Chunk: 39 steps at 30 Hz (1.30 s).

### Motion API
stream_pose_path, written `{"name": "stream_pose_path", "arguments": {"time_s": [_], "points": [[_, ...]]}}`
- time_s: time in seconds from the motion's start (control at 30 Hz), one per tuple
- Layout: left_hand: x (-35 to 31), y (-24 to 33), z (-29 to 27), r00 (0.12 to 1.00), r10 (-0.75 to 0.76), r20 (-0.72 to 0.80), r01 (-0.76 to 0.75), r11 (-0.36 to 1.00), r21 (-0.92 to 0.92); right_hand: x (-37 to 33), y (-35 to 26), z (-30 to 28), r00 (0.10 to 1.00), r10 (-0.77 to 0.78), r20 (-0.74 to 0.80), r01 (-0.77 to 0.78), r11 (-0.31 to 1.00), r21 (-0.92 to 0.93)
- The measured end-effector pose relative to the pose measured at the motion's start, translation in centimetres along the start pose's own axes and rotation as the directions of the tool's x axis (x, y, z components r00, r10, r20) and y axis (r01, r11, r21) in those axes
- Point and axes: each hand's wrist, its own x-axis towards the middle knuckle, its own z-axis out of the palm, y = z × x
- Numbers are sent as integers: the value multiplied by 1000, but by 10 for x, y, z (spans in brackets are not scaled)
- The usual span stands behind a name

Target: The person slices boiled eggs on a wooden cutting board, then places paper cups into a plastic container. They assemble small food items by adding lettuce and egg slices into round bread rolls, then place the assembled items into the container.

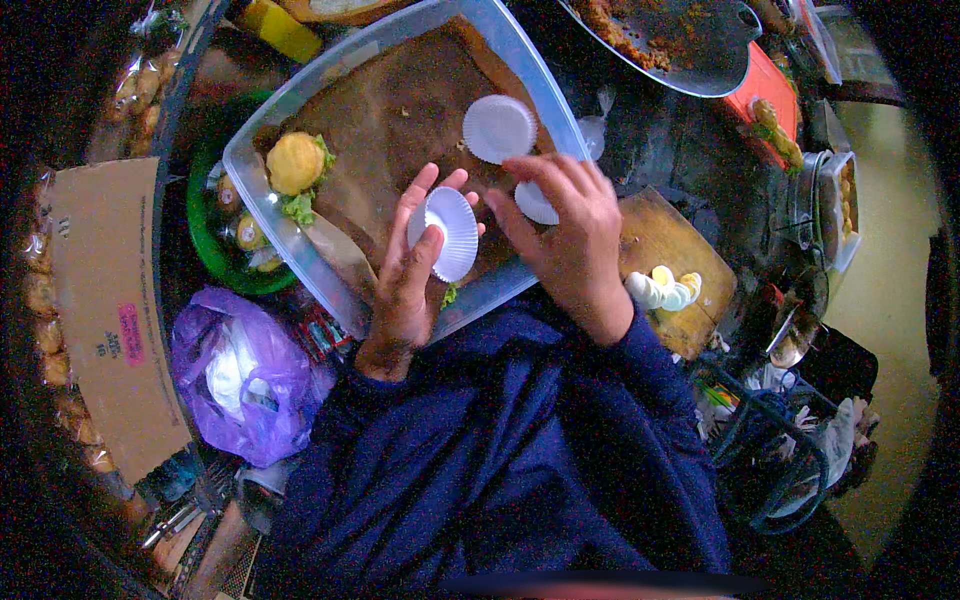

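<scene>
My left hand holds a white fluted paper baking cup, with the thumb at its inner side and the fingers behind it. To its right, my right hand has thumb and fingers apart. A second paper cup shows between that thumb and the fingers, partly covered by the hand; it seems to lie behind it. Farther off, another paper cup rests on the brown lining of a clear plastic box. A filled bun with lettuce sits in the box's left corner.
Sliced boiled eggs lie on a wooden board at right. A pan with reddish-brown filling stands at the far right. Left are a green basin, a purple plastic bag and a cardboard box.
</scene>
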Motion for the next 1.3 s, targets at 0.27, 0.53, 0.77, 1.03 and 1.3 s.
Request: {"name": "stream_pose_path", "arguments": {"time_s": [0.27,0.53,0.77,1.03,1.3], "points": [[5,-2,7,989,-64,130,67,998,-15,-22,-10,3,919,130,372,-315,810,495],[3,-2,11,992,-104,77,105,994,-12,-19,-8,9,916,89,390,-316,759,569],[2,-3,6,984,-107,146,126,983,-130,-17,-2,8,854,131,504,-441,698,564],[5,-2,0,980,-55,189,46,998,54,-13,-1,3,801,118,587,-507,655,560],[1,-5,-2,992,4,129,-13,998,66,-17,-8,-3,877,154,454,-367,825,429]]}}
